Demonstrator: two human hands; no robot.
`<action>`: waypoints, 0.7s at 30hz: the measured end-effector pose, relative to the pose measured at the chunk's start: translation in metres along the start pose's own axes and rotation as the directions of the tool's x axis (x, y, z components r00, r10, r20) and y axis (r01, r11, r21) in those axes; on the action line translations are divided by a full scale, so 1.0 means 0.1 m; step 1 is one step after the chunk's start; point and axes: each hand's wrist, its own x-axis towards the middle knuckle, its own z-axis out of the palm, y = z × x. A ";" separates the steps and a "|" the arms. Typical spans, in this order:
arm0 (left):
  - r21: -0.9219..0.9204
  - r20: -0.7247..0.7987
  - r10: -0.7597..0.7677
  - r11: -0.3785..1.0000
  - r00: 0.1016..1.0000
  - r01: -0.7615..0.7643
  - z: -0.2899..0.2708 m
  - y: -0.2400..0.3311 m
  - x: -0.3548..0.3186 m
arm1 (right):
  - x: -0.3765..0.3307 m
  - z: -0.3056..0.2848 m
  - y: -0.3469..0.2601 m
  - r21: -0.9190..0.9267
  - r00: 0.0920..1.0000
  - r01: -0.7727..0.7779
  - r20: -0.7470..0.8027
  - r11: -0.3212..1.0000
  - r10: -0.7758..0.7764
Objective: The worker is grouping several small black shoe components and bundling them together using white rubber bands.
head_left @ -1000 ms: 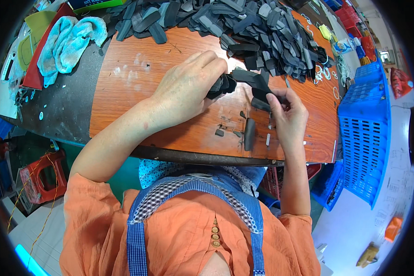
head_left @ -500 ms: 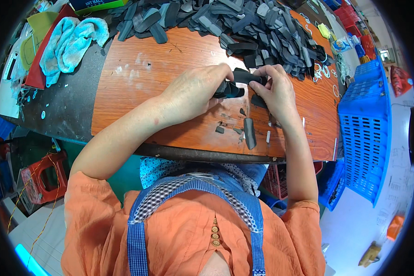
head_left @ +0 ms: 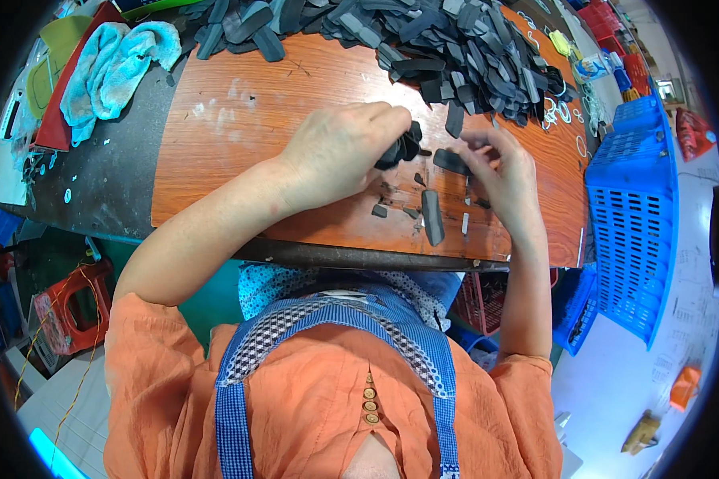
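Note:
My left hand is closed around a small stack of black rubber-like strips, held just above the wooden board. To its right, my right hand has its thumb and fingers apart, with nothing visible between them. Close to that thumb lies a loose black strip. Nearer to me, a longer dark grey strip rests on the board among small black scraps. Beyond both hands spreads a large heap of black and grey strips, with one strip at its near edge.
The brown wooden board lies on a dark table. A light-blue cloth is at the far left, beside a red folder-like thing. White rubber-band-like rings lie right of the heap. Blue plastic baskets stand along the right side.
My right hand has come away from the stack, moving right and nearer, and its fingers have opened. My left hand keeps hold of the stack.

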 end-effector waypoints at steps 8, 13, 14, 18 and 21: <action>-0.201 0.159 -0.008 0.979 0.987 0.040 0.04 0.09 0.01 | -0.23 0.11 0.14 -0.056 0.998 -0.062 -0.012 0.997 0.061; -0.112 -0.096 0.341 0.930 0.935 -0.350 0.16 0.22 -0.01 | -0.48 0.41 -0.06 0.301 0.998 0.063 -0.042 0.952 -0.053; -0.143 -0.022 0.295 0.945 0.955 -0.295 0.16 0.24 -0.03 | -0.54 0.39 -0.14 0.279 0.998 0.059 -0.027 0.958 -0.053; -0.076 0.066 0.105 0.992 0.992 -0.100 0.00 0.17 -0.03 | -0.83 0.25 -0.15 -0.080 0.995 0.037 -0.089 0.996 -0.044; -0.039 0.074 0.043 0.998 0.996 -0.041 -0.01 0.10 -0.04 | -0.94 0.27 -0.09 -0.291 0.994 0.074 -0.058 0.954 -0.094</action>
